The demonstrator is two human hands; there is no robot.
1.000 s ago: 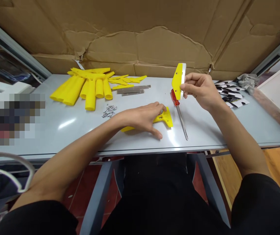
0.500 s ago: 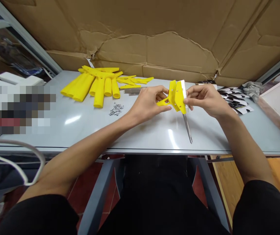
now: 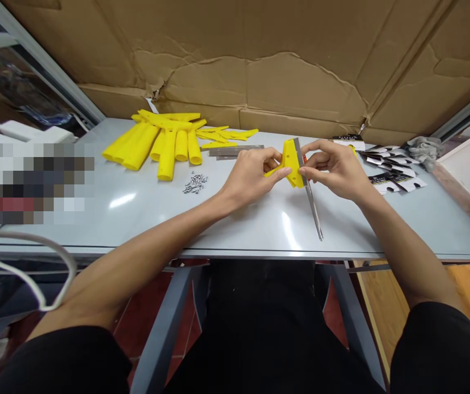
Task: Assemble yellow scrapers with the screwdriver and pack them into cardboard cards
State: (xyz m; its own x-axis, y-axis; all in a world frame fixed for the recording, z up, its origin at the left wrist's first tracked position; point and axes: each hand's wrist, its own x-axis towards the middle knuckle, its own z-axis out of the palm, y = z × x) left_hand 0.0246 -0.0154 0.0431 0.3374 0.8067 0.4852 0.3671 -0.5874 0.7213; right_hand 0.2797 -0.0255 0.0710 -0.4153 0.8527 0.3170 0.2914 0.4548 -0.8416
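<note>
My left hand [image 3: 253,178] is closed round the yellow scraper head [image 3: 289,158], thumb in front and fingers behind. Along the head's right edge runs a thin metal blade [image 3: 299,156]. My right hand [image 3: 337,167] pinches this blade side, its thumb and fingertips against the edge. Below the scraper a screwdriver [image 3: 314,210] lies on the table, shaft toward the front edge; only a bit of red shows near my right fingers, the rest of its handle hidden. Loose screws [image 3: 196,183] lie left of my left hand.
Several yellow handles [image 3: 141,148] are piled at the back left, beside flat yellow plates [image 3: 228,134] and metal strips [image 3: 238,151]. Black-and-white cards [image 3: 399,178] and a grey cloth [image 3: 423,149] lie at the right. Cardboard [image 3: 243,71] stands behind the table.
The yellow plate, held apart from the scraper head before, now lies against it. The head has turned, its edge blade showing dark, and my right hand has shifted slightly left.
</note>
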